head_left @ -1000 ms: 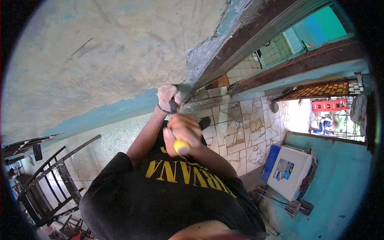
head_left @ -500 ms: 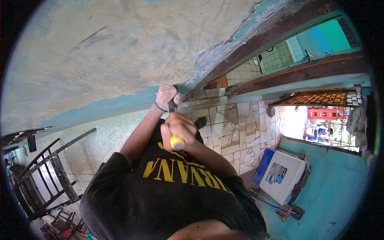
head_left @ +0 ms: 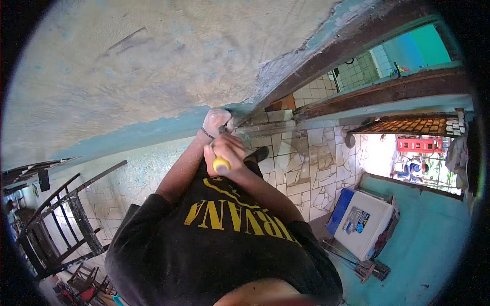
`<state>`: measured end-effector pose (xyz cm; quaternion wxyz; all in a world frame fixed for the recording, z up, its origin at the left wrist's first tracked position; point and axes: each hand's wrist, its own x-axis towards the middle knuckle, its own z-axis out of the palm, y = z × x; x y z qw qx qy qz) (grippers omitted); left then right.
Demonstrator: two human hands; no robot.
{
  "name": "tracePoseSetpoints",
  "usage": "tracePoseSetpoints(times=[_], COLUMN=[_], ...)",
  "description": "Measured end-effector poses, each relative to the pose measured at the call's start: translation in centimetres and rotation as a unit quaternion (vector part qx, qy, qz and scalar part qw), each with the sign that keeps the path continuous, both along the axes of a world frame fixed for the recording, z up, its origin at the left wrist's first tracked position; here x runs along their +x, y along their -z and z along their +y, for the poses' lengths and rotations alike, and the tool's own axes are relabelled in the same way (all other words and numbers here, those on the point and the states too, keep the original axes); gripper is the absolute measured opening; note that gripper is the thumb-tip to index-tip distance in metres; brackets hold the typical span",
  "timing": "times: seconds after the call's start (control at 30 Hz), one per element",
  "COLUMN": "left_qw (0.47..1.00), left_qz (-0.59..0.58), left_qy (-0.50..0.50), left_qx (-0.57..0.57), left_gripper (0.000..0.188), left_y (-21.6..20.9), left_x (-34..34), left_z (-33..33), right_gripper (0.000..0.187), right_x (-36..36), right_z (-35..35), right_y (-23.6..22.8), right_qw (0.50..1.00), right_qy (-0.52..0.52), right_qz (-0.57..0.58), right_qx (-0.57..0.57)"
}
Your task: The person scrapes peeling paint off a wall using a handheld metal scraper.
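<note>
Head view: left hand (head_left: 216, 119) and right hand (head_left: 229, 149) wrap their fingers around a yellow-ended tool (head_left: 221, 166), apparently scraping the wall (head_left: 153, 69); continuing calls for steady pressure.

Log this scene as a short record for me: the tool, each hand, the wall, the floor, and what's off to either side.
Tool: yellow-ended handle with a dark shaft; tip hidden
Left hand: curled at the shaft, close to the wall; dark bracelet on the wrist
Right hand: gripping the handle
Wall: rough and pale, with a blue strip along its lower part
Floor: irregular pale tiles
Left side: dark barred frame
Right side: white-topped box, blue at one side
</note>
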<state>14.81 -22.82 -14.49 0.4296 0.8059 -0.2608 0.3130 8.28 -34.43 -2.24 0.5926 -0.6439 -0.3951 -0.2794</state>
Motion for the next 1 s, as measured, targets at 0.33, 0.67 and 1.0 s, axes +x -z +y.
tracePoseSetpoints(times=[0.33,0.67,1.0], left_qw=[0.976,0.942,0.96], left_qz=[0.213,0.244,0.119], left_qy=[0.005,0.035,-0.07], left_qx=[0.055,0.229,0.245], left_gripper=[0.02,0.039,0.04], left_y=[4.7,4.6,2.0], left_x=[-4.1,-9.9,-27.0], left_z=[-1.4,-3.9,-7.1], right_gripper=[0.021,0.027,0.02], right_x=[-2.6,-12.3,-29.4], right_z=[-6.9,-19.7,-16.4], right_y=[2.0,8.8,12.7], right_qw=[0.943,0.821,0.684], right_qy=[0.161,0.253,-0.047], right_qz=[0.287,0.469,0.715], right_qx=[0.038,-0.204,-0.134])
